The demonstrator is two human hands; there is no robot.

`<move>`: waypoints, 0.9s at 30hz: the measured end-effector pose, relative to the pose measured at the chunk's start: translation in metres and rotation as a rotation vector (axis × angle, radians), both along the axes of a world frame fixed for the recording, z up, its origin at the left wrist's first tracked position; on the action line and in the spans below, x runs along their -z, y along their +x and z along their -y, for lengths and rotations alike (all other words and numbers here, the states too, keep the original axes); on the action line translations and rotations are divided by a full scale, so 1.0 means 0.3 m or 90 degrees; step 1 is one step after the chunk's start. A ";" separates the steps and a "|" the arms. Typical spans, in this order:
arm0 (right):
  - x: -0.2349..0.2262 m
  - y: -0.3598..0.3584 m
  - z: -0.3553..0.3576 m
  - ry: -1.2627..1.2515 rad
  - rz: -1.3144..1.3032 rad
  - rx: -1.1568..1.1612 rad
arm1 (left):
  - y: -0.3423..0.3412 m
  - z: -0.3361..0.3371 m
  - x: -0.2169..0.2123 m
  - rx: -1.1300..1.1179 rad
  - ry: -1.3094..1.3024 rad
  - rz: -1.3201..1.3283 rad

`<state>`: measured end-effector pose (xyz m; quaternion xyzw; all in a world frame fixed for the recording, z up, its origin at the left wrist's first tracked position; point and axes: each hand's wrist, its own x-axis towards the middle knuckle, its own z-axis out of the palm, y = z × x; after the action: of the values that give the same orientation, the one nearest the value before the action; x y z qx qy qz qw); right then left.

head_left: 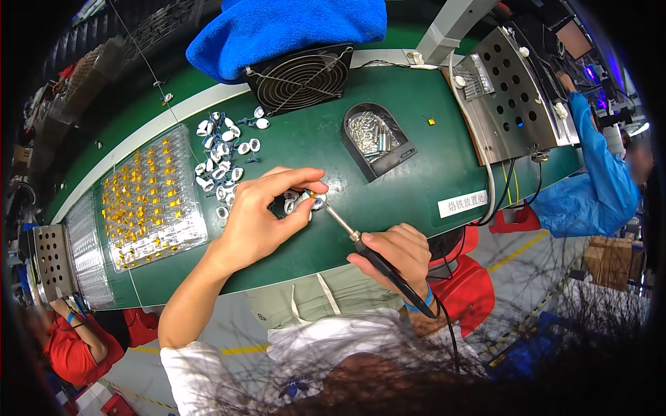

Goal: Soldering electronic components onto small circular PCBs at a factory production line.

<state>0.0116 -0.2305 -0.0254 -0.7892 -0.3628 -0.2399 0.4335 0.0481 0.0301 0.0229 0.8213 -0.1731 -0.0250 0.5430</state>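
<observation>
My left hand (260, 215) pinches a small white ring-shaped part (307, 200) between thumb and fingers, just above the green bench (409, 173). My right hand (395, 253) grips a black-handled soldering iron (371, 253) like a pen. Its metal tip reaches up-left and touches the part at my left fingertips. A few similar white parts lie right under my left fingers.
Several white ring parts with blue leads (222, 156) lie scattered behind my left hand. A clear tray of small yellow components (149, 201) sits at left. A black fan (302, 76), a blue cloth (284, 28), a foil-lined black holder (377, 139) and a perforated metal box (510, 90) stand behind. Other people work at right and lower left.
</observation>
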 end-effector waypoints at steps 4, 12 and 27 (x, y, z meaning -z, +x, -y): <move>-0.007 -0.004 -0.002 -0.019 -0.017 0.003 | 0.001 0.000 0.003 -0.003 0.011 0.039; -0.004 -0.002 0.000 -0.025 -0.019 0.003 | 0.004 0.006 0.004 -0.011 0.019 0.073; -0.009 -0.002 0.003 -0.020 -0.014 -0.001 | 0.005 0.015 -0.005 -0.014 0.051 0.103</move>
<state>0.0111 -0.2314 -0.0226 -0.7984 -0.3620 -0.2250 0.4252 0.0496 0.0256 0.0244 0.8434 -0.2065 0.0408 0.4944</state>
